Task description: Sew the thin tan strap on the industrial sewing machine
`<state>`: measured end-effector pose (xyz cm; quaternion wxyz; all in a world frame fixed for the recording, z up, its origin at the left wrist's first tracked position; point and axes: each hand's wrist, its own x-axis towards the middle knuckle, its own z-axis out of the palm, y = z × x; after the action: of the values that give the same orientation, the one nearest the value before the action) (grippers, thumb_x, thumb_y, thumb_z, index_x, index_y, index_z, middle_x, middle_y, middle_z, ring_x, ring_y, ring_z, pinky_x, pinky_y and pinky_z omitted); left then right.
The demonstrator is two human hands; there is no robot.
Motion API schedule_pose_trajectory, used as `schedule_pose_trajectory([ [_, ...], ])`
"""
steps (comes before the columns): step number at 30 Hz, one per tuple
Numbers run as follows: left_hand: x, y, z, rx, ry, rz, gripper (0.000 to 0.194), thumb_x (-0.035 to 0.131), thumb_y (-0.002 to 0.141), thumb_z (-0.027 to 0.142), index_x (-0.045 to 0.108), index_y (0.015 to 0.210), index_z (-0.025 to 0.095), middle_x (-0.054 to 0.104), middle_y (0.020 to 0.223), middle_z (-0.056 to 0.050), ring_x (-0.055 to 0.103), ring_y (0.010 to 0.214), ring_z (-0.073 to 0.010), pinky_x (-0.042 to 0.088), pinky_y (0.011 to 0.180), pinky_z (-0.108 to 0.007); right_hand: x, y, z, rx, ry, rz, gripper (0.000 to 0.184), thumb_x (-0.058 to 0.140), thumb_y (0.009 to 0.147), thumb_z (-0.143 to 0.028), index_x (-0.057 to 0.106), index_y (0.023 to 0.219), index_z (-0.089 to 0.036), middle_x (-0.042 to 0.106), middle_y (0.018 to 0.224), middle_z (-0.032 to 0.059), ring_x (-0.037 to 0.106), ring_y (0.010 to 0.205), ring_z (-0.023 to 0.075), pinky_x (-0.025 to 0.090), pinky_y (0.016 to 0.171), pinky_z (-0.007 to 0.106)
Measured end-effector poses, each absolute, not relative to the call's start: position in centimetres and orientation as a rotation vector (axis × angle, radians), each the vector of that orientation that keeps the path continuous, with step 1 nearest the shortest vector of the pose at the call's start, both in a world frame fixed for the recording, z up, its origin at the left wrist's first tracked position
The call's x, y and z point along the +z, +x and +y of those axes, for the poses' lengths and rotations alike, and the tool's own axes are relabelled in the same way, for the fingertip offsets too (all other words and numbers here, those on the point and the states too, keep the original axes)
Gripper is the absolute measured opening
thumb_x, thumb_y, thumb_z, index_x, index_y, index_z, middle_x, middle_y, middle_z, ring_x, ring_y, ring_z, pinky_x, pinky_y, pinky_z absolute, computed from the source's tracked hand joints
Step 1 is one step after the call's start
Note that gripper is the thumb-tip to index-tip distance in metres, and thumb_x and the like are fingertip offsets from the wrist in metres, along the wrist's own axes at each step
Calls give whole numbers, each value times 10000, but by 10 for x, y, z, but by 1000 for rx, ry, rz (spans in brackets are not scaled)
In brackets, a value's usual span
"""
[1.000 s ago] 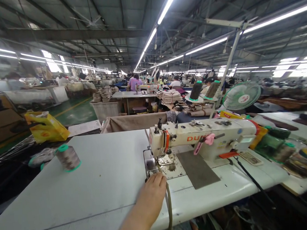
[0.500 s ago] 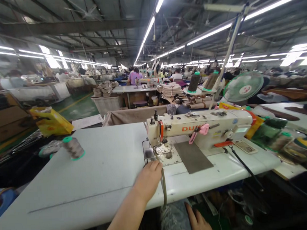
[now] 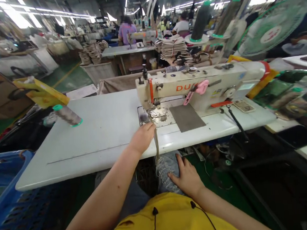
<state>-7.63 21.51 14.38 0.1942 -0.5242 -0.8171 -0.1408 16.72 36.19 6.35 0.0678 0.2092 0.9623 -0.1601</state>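
Observation:
My left hand (image 3: 143, 136) rests at the front of the sewing machine (image 3: 193, 88), its fingers closed on a narrow grey-brown strip (image 3: 156, 142). From the needle area the strip runs past my fingertips and hangs over the table's front edge. My right hand (image 3: 185, 173) lies on my knee in ripped jeans, fingers spread, with nothing in it. Right of the needle, a flat grey-brown panel (image 3: 187, 118) covers part of the machine bed. Pink-handled snips (image 3: 200, 88) are attached to the machine's arm.
A thread cone (image 3: 68, 115) stands on the white table (image 3: 97, 132) at left. A blue basket (image 3: 11, 175) is beside the table's left end. More cones and a green fan (image 3: 270, 33) stand behind the machine. A person in purple (image 3: 127, 33) sits farther back.
The view has tipped downward, bringing my yellow top and more of both arms into sight. My left hand stays by the needle with the strip; my right hand remains on my knee.

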Motion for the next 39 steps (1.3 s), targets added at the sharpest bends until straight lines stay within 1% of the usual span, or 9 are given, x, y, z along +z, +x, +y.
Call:
schedule_pose_trajectory([
  [3,141,-78,214,-428,-1475,-2245,323,458,1059,165,662,1300,100,718,1325,-170,681,1248,-268,553,1133,-438,68,168,361,-522,611,2864,972,668,936,-576,263,1667,-78,478,1482,281,476,1387,438,361,1167,505],
  [6,138,-80,214,-462,-1483,-2204,344,404,1078,196,675,1273,114,723,1310,-172,679,1249,-274,554,1131,-456,70,169,361,-574,599,2850,1014,678,915,-610,245,1677,-100,476,1498,274,459,1404,437,340,1180,512],
  [11,137,-81,212,-480,-1488,-2162,359,409,1089,266,679,1263,107,737,1270,-179,702,1183,-293,578,1086,-462,69,171,360,-650,574,2840,1062,673,883,-675,243,1671,-107,443,1519,303,425,1416,483,328,1169,579],
  [15,137,-81,212,-482,-1487,-2138,357,411,1082,270,671,1263,105,736,1261,-186,710,1153,-307,585,1065,-480,69,174,356,-707,543,2851,1073,702,857,-697,266,1669,-147,446,1521,290,429,1418,488,331,1173,607],
  [20,137,-81,213,-504,-1480,-2152,351,405,1096,294,654,1279,128,728,1280,-176,704,1168,-301,574,1088,-484,67,177,354,-755,513,2873,1011,703,869,-679,313,1655,-178,461,1518,278,440,1422,489,347,1173,612],
  [28,138,-80,215,-524,-1469,-2136,342,423,1104,321,664,1265,140,740,1261,-172,718,1147,-296,601,1061,-490,60,177,359,-776,567,2871,997,703,876,-630,291,1662,-178,449,1537,284,422,1445,489,319,1195,601],
  [31,136,-80,215,-514,-1452,-2149,324,424,1105,292,661,1278,157,742,1273,-151,718,1169,-268,601,1077,-451,64,177,360,-757,602,2873,959,680,901,-590,287,1666,-166,441,1551,280,428,1439,469,317,1196,573],
  [35,135,-81,215,-447,-1450,-2173,307,455,1095,248,667,1283,130,739,1294,-155,712,1199,-256,598,1089,-414,67,176,363,-706,643,2887,893,629,953,-526,293,1671,-116,456,1530,293,453,1423,457,337,1190,554],
  [39,136,-79,215,-372,-1462,-2200,304,476,1075,189,657,1313,138,721,1334,-163,689,1251,-250,570,1128,-432,58,173,368,-632,692,2909,848,601,976,-492,311,1670,-101,497,1504,274,498,1407,431,369,1194,531],
])
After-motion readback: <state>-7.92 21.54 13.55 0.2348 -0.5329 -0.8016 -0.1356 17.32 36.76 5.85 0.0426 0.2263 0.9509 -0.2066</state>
